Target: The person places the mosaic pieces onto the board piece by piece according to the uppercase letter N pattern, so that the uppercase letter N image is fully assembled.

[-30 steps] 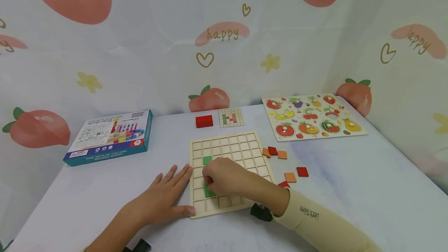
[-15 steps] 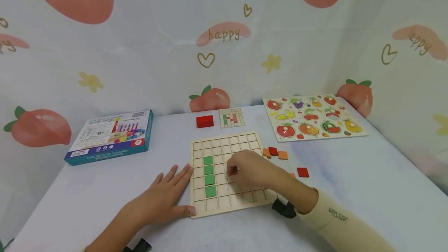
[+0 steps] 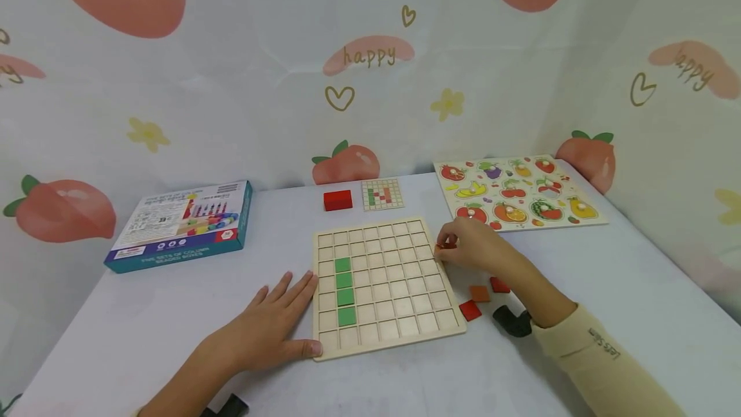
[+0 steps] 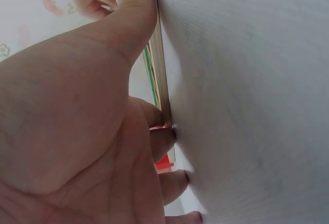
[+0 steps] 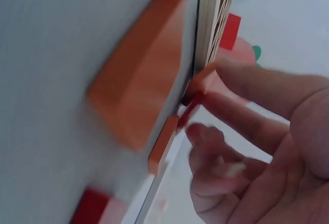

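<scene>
A wooden grid board (image 3: 399, 288) lies mid-table, with a column of green square tiles (image 3: 345, 296) in its left part. My left hand (image 3: 269, 324) rests flat beside it, fingers spread, fingertips and thumb at the board's left edge. Just past the right edge, my right hand (image 3: 477, 246) has thumb and index finger around an orange square tile (image 5: 202, 81), pinching it. A red tile (image 5: 190, 111) lies against the index fingertip. Another orange tile (image 5: 163, 147) sits close by in the right wrist view; the hand hides it in the head view.
Loose red (image 3: 470, 310) and orange tiles (image 3: 480, 293) lie right of the board. Behind it are a red block (image 3: 338, 200) and a small pattern card (image 3: 382, 195). A fruit peg puzzle (image 3: 521, 193) stands back right, a boxed toy set (image 3: 179, 227) at left.
My right hand has lifted off the green tiles and moved right across the board to the loose tiles by its right edge. My left hand has stayed put.
</scene>
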{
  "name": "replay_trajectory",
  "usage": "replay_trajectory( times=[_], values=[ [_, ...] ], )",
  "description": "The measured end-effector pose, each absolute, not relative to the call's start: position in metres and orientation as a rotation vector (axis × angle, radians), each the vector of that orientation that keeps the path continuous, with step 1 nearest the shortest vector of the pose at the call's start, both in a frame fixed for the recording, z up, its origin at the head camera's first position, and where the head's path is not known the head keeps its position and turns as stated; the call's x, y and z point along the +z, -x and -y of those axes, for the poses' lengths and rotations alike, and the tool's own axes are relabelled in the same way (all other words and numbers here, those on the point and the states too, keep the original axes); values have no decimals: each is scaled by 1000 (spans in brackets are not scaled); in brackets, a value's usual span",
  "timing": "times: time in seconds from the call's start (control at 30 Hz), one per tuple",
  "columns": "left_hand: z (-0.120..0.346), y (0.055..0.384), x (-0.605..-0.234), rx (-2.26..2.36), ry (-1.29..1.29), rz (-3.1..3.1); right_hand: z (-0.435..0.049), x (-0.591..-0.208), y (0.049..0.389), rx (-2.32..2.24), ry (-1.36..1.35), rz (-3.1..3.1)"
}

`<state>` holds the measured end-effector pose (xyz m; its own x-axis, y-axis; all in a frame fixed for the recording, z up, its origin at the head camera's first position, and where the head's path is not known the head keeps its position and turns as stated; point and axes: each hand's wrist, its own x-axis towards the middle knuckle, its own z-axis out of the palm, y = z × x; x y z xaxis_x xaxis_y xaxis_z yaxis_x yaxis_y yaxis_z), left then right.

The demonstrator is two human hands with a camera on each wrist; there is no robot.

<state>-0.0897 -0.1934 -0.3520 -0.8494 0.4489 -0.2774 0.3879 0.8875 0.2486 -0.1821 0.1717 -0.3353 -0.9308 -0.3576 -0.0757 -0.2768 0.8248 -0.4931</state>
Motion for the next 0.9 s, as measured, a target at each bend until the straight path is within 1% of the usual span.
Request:
replay_trajectory(
  times=[0.33, 0.57, 0.9],
  values=[
    [194, 90, -353, 257, -628, -2736, -181, -329, 182, -640, 568, -2747],
    [194, 89, -353, 263, -623, -2740, -185, -329, 184, -626, 461, -2720],
    [194, 88, -352, 264, -618, -2740, -189, -328, 188, -614, 469, -2726]
  ],
)
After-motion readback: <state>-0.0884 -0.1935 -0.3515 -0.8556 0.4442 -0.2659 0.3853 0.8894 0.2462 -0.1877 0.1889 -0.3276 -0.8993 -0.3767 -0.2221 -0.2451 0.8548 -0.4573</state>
